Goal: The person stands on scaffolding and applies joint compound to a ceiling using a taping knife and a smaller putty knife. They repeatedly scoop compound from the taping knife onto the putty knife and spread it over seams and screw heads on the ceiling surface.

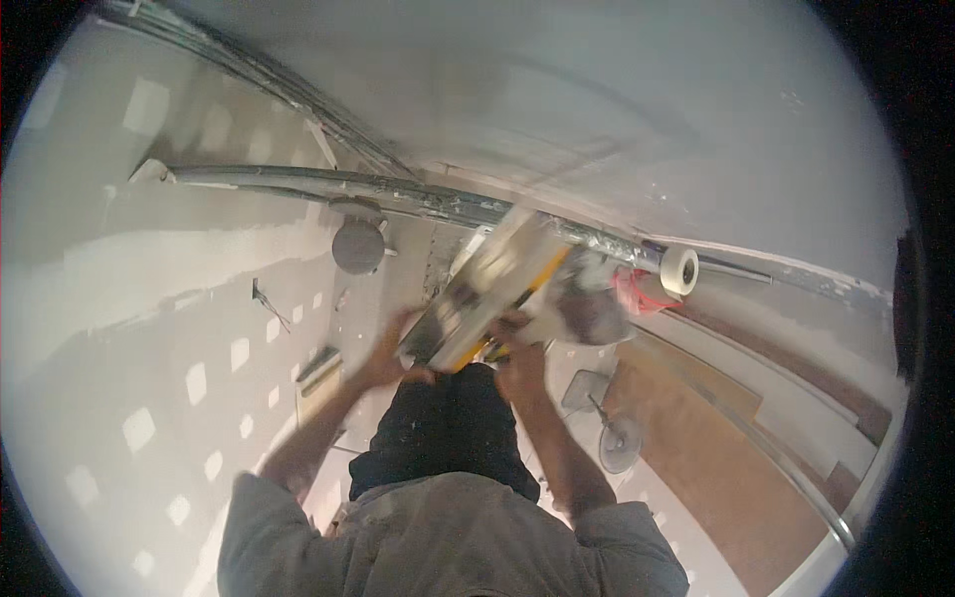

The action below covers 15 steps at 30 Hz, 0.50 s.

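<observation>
In front of my waist a long, shiny metal trough, much like a drywall mud pan, is tilted up and away to the right, blurred by motion. My left hand is closed round its near left end. Along its right side runs a long, pale blade-like tool with a yellow edge, resembling a wide taping knife. My right hand grips this tool near its lower end, its fingers partly smeared. I cannot make out what lies inside the trough.
Metal poles cross ahead, with a roll of pale tape and red cord at their right. A wall with filler patches stands left. A round grey object, a round disc and brown board lie lower down.
</observation>
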Available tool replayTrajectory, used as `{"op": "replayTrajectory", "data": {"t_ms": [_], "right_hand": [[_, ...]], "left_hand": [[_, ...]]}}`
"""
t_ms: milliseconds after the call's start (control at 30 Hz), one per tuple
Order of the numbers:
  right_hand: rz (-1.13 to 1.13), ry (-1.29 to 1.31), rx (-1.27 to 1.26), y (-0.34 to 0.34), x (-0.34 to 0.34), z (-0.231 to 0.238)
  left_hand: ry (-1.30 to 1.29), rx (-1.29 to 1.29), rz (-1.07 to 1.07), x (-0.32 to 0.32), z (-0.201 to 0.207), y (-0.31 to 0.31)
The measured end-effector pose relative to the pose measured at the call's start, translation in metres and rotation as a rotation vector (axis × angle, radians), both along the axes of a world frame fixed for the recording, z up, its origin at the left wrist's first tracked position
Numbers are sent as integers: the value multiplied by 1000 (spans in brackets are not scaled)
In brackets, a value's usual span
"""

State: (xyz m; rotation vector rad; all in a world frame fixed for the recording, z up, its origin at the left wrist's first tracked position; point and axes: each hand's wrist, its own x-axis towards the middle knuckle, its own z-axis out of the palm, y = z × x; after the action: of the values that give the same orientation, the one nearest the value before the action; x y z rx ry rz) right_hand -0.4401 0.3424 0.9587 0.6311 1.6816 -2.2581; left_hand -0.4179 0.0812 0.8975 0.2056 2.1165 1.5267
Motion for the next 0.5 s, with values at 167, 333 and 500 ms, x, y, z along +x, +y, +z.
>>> {"op": "replayTrajectory", "data": {"t_ms": [167,333,500], "right_hand": [[440,202,282,-49,72,-36],[255,-537,-322,-58,93,-120],[698,-263,500,17,87,-242]], "left_hand": [[-637,459,944,112,50,55],[-617,569,1324,159,-6,43],[-463,336,1266,233,-129,-12]]}}
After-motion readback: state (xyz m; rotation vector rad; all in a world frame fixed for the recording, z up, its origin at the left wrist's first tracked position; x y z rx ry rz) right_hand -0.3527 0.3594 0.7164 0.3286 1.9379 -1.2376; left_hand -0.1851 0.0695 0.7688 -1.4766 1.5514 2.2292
